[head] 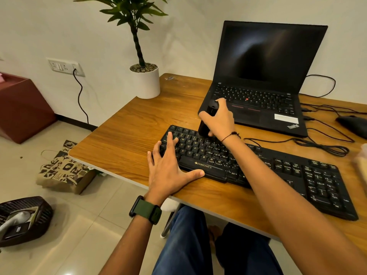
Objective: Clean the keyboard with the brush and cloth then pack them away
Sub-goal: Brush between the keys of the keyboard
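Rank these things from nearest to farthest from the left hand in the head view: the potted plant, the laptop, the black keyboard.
From the left hand:
1. The black keyboard: touching, under its fingers at the keyboard's left end.
2. The laptop: behind the keyboard, to the right.
3. The potted plant: at the table's far left corner.

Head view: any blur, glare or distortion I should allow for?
Head view: wide-angle bending curves the desk edges; right hand and its black brush are slightly motion-blurred; laptop screen shows a soft reflection; keyboard legends stay readable.

Laptop (264,80), potted plant (144,76), mouse (352,124)
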